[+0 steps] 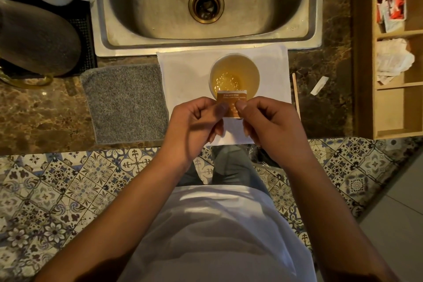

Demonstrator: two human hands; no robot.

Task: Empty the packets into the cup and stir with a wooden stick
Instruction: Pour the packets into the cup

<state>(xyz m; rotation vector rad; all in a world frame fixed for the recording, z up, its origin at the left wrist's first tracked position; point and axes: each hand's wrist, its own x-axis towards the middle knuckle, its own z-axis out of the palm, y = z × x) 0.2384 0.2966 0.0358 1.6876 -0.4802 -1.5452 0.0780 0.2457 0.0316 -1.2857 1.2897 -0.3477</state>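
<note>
Stainless steel sink [160,36] fills the top, set into a brown marble counter [45,110]. In front of it lies a white cloth [183,68], a grey towel [123,98] touching its left edge. On the cloth stands a white cup [234,75] of pale amber liquid. Both hands pinch a small orange packet [232,102] at the cup's near rim: left hand [196,123] on its left side, right hand [272,126] on its right. A wooden stick [296,96] lies just right of the cloth.

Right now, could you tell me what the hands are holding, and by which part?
Both hold one brown packet over the cup: left hand pinches its left edge, right hand its right edge.
</note>
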